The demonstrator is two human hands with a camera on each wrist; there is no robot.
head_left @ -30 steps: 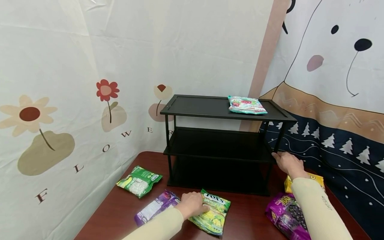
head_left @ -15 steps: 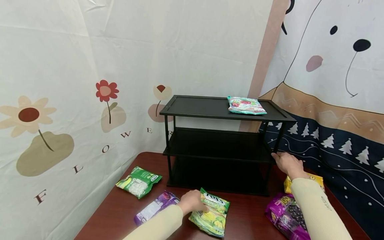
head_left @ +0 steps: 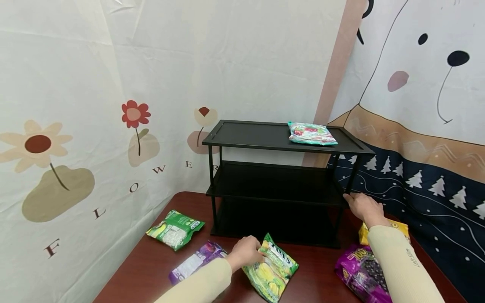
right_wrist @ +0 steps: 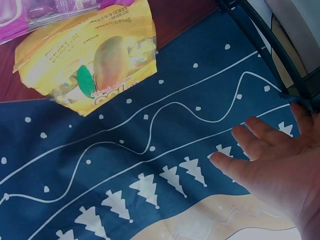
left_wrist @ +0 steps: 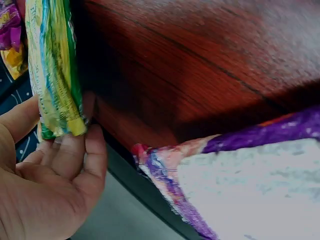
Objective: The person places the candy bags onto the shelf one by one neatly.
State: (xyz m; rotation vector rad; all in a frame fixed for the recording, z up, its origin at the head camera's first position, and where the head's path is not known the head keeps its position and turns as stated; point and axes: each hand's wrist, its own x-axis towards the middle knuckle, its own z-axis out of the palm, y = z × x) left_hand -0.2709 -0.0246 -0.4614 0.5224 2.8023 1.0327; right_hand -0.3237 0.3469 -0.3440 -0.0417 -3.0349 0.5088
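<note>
1 teal bag (head_left: 312, 134) up on rack (head_left: 246, 134), 4 other packs (head_left: 176, 229) on table (head_left: 140, 277); left hand (head_left: 245, 251) pinches yellow-green bag (head_left: 272, 273) (tilted, before rack), right hand (head_left: 366, 208) loosely spread at rack post (head_left: 353, 172)

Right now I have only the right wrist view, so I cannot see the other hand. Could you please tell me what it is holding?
Observer: The left hand holds a green-and-yellow bag by one edge.
Operator: Thank you. Does something lie on the rack's top shelf?
Observer: Yes, a teal-and-white bag, on the right half as the head view shows it.
Operator: And which bag is farthest to the left?
Observer: In the head view, it is a green bag, lying on the table.
</note>
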